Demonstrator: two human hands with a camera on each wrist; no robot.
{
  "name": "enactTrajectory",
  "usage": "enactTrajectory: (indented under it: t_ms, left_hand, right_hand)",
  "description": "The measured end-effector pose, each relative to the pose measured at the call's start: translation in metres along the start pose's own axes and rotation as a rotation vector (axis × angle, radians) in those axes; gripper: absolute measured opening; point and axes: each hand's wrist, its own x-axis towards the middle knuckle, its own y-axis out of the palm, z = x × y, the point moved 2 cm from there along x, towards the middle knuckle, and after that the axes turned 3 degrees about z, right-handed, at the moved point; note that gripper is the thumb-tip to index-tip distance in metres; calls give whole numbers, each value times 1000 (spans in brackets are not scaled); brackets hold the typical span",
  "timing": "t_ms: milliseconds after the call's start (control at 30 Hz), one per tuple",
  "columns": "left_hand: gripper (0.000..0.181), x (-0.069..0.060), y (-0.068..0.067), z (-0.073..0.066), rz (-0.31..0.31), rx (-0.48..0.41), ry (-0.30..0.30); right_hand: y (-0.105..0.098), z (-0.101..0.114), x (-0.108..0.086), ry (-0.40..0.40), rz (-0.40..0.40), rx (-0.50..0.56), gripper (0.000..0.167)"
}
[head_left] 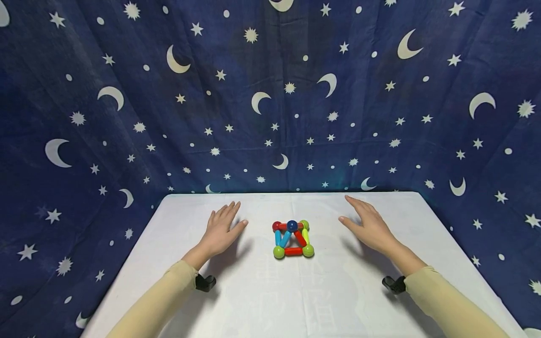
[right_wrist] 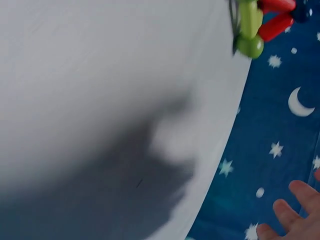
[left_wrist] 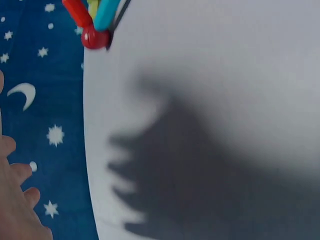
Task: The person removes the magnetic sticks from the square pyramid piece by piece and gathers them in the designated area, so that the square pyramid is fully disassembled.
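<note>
A small structure of magnetic rods and balls [head_left: 293, 251] sits in the middle of the white table. Red, blue and yellow-green rods join green balls and a red ball [left_wrist: 95, 38] into a four-cornered frame, with a dark blue ball [head_left: 292, 226] raised above it. To its left, my left hand [head_left: 219, 232] hovers over the table with fingers extended, touching nothing. On the other side, my right hand [head_left: 373, 230] is likewise held above the surface, fingers extended and apart from the structure. One green ball [right_wrist: 250, 46] shows at the top of the right wrist view.
The white tablecloth [head_left: 291, 300] shows faint creases and shadows of both hands. Behind and beside the table hangs a dark blue curtain [head_left: 291, 117] with moons and stars. A black wrist strap device [head_left: 205, 283] is on the left wrist, another [head_left: 394, 284] on the right.
</note>
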Motion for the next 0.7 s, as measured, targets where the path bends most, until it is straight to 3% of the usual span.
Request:
enactTrajectory:
  t_ms: [133,367,700]
  left_hand:
    - [74,2,6,-15,-8,-71,26]
    - [72,4,19,-42,7,-198,9]
    - [69,7,46,-69,0,-379,0]
  right_hand:
    - [10,19,10,-1,20,77,79]
    - [30,46,22,3,51,223,73]
    - [56,67,32,2,132,363,66]
